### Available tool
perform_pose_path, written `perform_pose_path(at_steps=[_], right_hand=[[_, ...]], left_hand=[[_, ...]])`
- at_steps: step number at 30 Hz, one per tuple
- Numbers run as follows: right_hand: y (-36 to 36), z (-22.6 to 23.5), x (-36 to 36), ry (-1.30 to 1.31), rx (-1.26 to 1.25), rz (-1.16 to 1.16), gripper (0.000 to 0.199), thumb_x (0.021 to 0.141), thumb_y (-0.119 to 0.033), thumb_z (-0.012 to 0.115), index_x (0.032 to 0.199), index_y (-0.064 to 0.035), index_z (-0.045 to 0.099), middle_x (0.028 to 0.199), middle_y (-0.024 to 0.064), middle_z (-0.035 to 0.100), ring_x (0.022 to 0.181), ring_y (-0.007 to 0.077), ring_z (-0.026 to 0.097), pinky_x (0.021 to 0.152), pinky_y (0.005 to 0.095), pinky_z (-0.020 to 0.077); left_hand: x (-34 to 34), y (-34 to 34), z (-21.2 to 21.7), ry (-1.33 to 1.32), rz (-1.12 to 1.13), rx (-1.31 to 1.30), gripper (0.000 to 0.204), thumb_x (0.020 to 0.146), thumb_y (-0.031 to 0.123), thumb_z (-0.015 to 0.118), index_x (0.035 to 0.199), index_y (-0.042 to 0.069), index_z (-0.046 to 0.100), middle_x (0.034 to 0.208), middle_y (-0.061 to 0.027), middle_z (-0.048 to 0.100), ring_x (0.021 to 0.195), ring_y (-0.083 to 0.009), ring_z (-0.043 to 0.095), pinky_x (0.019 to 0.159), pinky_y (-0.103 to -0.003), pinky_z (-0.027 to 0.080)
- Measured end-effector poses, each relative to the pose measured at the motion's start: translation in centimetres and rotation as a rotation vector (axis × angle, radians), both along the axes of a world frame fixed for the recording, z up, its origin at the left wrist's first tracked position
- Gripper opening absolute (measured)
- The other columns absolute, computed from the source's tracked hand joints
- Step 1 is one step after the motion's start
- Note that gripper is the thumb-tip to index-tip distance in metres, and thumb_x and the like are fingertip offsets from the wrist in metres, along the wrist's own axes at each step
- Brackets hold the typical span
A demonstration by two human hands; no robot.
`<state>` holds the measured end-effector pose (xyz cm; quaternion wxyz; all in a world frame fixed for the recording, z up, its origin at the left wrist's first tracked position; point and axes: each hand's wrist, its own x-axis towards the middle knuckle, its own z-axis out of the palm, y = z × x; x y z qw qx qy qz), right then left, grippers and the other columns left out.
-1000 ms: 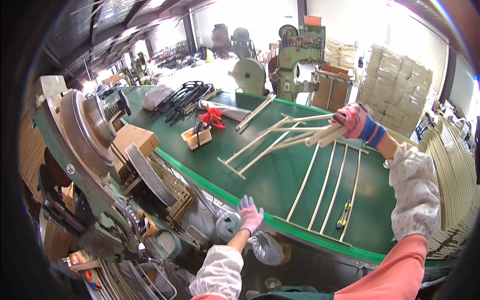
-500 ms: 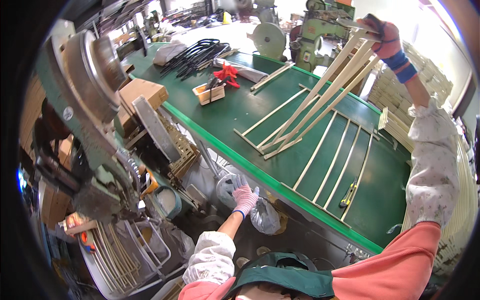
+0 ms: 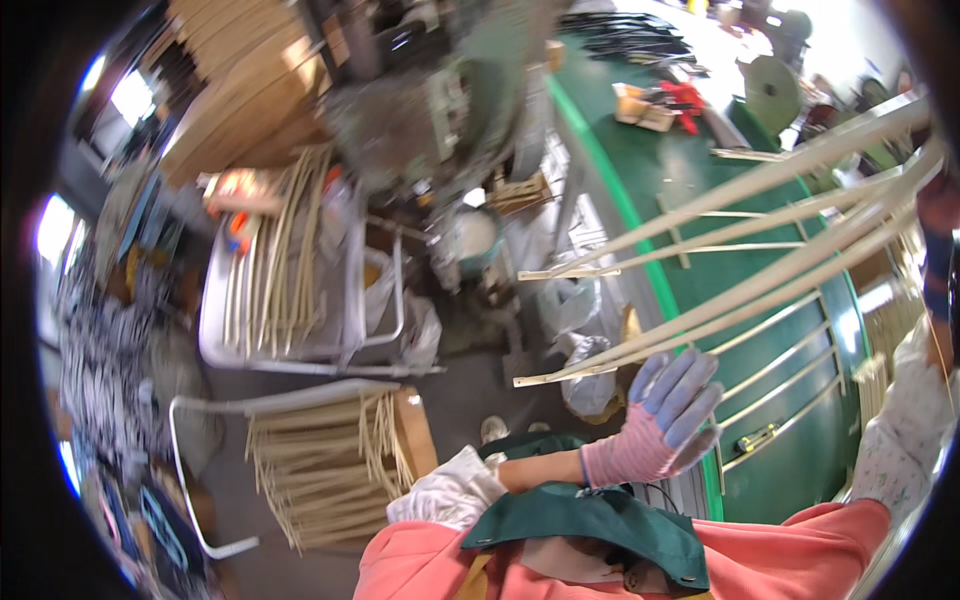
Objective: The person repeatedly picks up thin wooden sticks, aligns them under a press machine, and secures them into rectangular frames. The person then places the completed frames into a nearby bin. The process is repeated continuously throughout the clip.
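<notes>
At the right rim, my gloved right hand, partly in shadow, is closed on one end of a cream slatted frame. From there its long strips slope left and down over the green table. The far ends, with short crossbars, stick out past the table's edge. Just below the lower strips is my left hand, in a pink striped glove with pale fingers. Its fingers are stretched out and hold nothing. Another slatted frame lies flat on the table, with a yellow utility knife beside its strips.
A grey machine stands ahead on the left. Below it, a white tray holds loose cream strips. A stack of strips rests on a low stand. Plastic bags hang by the table. A small tool box sits farther back.
The view has swung left. The held frame has tilted from steep to sloping, and its free ends now reach past the table's edge. My left hand is now close below them.
</notes>
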<state>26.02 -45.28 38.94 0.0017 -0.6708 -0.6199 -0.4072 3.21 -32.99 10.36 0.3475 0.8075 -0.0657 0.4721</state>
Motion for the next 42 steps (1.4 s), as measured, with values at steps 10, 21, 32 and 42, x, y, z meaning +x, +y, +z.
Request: perform_pose_path(at_steps=[10, 21, 32, 42], right_hand=[[21.8, -25.8, -9.9, 1.666, -0.381, 0.122, 0.024, 0.077, -0.017, 0.071, 0.094, -0.0009, 0.065, 0.069, 0.0025, 0.061, 0.062, 0.0072, 0.055, 0.056, 0.0245, 0.0461], [27.9, -36.6, -14.8, 2.299, -0.148, 0.105, 0.022, 0.086, 0.003, 0.043, 0.104, 0.0038, 0.057, 0.074, 0.0058, 0.063, 0.065, 0.0121, 0.061, 0.059, 0.0253, 0.0512], [34.8, -43.3, -6.7, 1.563, -0.295, -0.124, 0.016, 0.077, -0.014, 0.058, 0.088, -0.0064, 0.067, 0.08, 0.0124, 0.067, 0.068, 0.0238, 0.065, 0.064, 0.0322, 0.0518], [45.8, -57.4, -2.6, 1.335, -0.538, -0.311, 0.019, 0.081, -0.019, 0.058, 0.093, -0.0056, 0.064, 0.091, 0.0104, 0.065, 0.079, 0.024, 0.061, 0.073, 0.0379, 0.0518]], left_hand=[[-0.4, 13.1, -5.4, -0.122, 0.078, -1.334, 0.058, 0.086, 0.017, 0.062, 0.132, -0.005, 0.034, 0.128, -0.0142, 0.039, 0.114, -0.0203, 0.043, 0.093, -0.033, 0.041], [-0.4, 24.2, -9.8, -0.024, 0.316, -1.748, 0.011, 0.078, 0.011, 0.071, 0.074, 0.006, 0.062, 0.058, 0.0013, 0.055, 0.043, -0.0069, 0.045, 0.039, -0.024, 0.034], [-0.7, 27.2, -11.6, 0.154, 0.281, -1.572, 0.021, 0.08, 0.014, 0.068, 0.064, 0.007, 0.057, 0.047, 0.0016, 0.048, 0.037, -0.007, 0.04, 0.038, -0.024, 0.029], [-1.9, 28.2, -13.1, 0.35, 0.205, -1.628, 0.013, 0.083, 0.013, 0.067, 0.075, 0.005, 0.062, 0.05, 0.0021, 0.048, 0.039, -0.0072, 0.041, 0.039, -0.024, 0.031]])
